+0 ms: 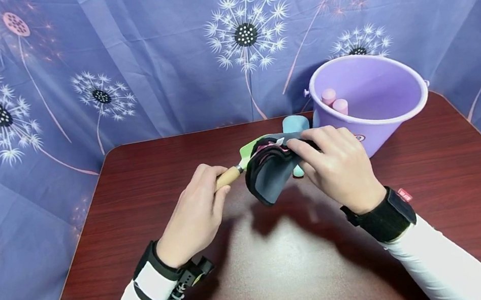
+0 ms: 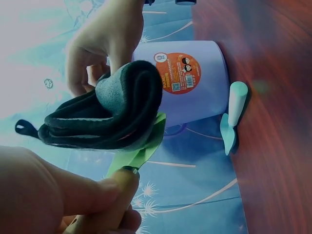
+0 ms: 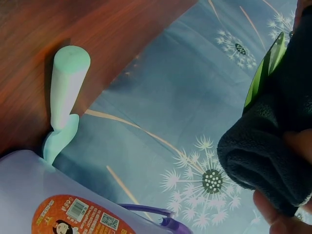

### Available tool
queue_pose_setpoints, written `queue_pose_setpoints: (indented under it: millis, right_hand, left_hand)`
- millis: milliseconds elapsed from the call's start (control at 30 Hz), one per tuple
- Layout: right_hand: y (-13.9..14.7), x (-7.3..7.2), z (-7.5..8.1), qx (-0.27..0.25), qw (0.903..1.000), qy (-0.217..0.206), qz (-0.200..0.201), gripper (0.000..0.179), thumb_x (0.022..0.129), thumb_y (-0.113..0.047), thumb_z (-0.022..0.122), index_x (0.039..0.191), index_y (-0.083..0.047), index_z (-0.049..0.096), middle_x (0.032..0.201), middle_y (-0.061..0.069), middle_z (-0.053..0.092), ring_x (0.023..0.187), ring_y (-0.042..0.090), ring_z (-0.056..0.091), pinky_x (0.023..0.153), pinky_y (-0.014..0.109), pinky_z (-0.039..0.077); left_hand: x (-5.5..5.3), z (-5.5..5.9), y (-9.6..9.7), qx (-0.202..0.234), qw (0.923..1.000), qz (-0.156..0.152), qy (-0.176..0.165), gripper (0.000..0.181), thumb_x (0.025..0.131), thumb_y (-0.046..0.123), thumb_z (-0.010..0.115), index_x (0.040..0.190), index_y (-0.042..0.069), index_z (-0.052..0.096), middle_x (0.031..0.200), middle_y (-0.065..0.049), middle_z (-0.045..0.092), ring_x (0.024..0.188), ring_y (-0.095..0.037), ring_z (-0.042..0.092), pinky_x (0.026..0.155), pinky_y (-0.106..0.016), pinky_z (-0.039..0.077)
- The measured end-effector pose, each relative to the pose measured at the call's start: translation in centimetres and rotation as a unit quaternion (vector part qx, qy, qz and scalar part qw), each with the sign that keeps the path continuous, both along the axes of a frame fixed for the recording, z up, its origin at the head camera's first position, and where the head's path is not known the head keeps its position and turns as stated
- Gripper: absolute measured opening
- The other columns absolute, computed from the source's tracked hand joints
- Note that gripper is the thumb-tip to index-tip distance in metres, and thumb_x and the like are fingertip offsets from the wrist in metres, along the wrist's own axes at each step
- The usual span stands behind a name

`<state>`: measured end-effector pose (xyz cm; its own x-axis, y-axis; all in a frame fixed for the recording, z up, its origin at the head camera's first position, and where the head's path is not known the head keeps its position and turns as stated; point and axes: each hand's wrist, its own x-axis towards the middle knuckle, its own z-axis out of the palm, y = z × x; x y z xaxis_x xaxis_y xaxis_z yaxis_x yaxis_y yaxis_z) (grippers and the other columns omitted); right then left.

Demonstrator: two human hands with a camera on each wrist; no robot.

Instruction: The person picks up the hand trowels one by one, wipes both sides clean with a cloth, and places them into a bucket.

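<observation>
In the head view my left hand [image 1: 195, 210] grips the wooden handle of a small garden trowel [image 1: 228, 177] with a green blade. A folded dark grey cloth [image 1: 272, 179] with black edging lies against that blade and covers much of it. My right hand [image 1: 342, 166] pinches the cloth from the right side. From the left wrist, the cloth [image 2: 107, 109] appears in thick folds with a small loop at one end, just over the green blade [image 2: 151, 141]. In the right wrist view, fingers [image 3: 265, 207] hold the cloth's rolled end.
A purple bucket [image 1: 379, 136] stands at the back right of the brown table [image 1: 167, 155], with two pink round-ended items [image 1: 329, 96] inside. Beside it lies a mint-coloured trowel [image 2: 238, 105], partly hidden behind the cloth in the head view. A blue dandelion-print curtain [image 1: 162, 53] surrounds the table.
</observation>
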<state>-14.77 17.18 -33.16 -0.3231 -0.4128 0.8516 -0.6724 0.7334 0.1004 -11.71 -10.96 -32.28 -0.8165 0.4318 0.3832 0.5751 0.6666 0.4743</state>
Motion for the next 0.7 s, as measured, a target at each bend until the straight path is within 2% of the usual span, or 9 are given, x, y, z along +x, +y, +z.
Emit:
queue_pose_setpoints:
  millis: [267, 367, 467, 533, 700]
  right_hand:
    - [0.8, -0.1, -0.5, 0.002, 0.9985, -0.032, -0.045, 0.032, 0.088, -0.008, 0.052, 0.115, -0.005, 0.067, 0.097, 0.009, 0.067, 0.076, 0.033, 0.063, 0.059, 0.046, 0.048]
    - [0.8, 0.0, -0.8, 0.009, 0.9968, -0.043, -0.067, 0.028, 0.088, -0.011, 0.052, 0.113, -0.005, 0.065, 0.092, 0.006, 0.067, 0.069, 0.03, 0.064, 0.051, 0.044, 0.046]
    - [0.7, 0.1, -1.1, 0.012, 0.9954, -0.055, -0.078, 0.021, 0.088, -0.014, 0.054, 0.106, -0.005, 0.062, 0.079, 0.004, 0.061, 0.058, 0.027, 0.059, 0.041, 0.042, 0.039]
    - [0.6, 0.1, -1.3, 0.011, 0.9951, -0.065, -0.074, 0.018, 0.088, -0.016, 0.056, 0.102, -0.005, 0.058, 0.074, 0.004, 0.057, 0.054, 0.028, 0.055, 0.039, 0.043, 0.036]
    - [0.2, 0.2, -1.4, -0.003, 0.9935, -0.104, -0.044, 0.018, 0.089, -0.019, 0.059, 0.099, -0.004, 0.055, 0.074, 0.004, 0.054, 0.055, 0.027, 0.053, 0.042, 0.044, 0.04]
  left_hand:
    - [-0.2, 0.0, -0.1, 0.026, 0.9995, 0.014, 0.01, 0.022, 0.098, 0.01, 0.061, 0.12, 0.006, 0.059, 0.098, 0.001, 0.05, 0.078, -0.012, 0.046, 0.067, -0.029, 0.043]
    - [-0.2, -0.2, -0.1, 0.033, 0.9992, 0.019, 0.013, 0.021, 0.098, 0.01, 0.06, 0.119, 0.007, 0.059, 0.098, 0.0, 0.049, 0.077, -0.012, 0.046, 0.066, -0.029, 0.042]
    - [-0.2, -0.4, 0.1, 0.032, 0.9991, 0.022, 0.018, 0.021, 0.098, 0.009, 0.06, 0.119, 0.006, 0.058, 0.1, -0.001, 0.05, 0.077, -0.013, 0.046, 0.066, -0.029, 0.042]
    - [-0.1, -0.5, 0.3, 0.028, 0.9991, 0.024, 0.02, 0.021, 0.098, 0.009, 0.06, 0.119, 0.006, 0.058, 0.1, -0.001, 0.049, 0.076, -0.013, 0.046, 0.065, -0.029, 0.042]
    - [0.0, -0.9, 0.8, 0.018, 0.9993, 0.028, 0.017, 0.02, 0.098, 0.009, 0.061, 0.117, 0.005, 0.058, 0.101, -0.001, 0.049, 0.074, -0.012, 0.046, 0.065, -0.027, 0.043]
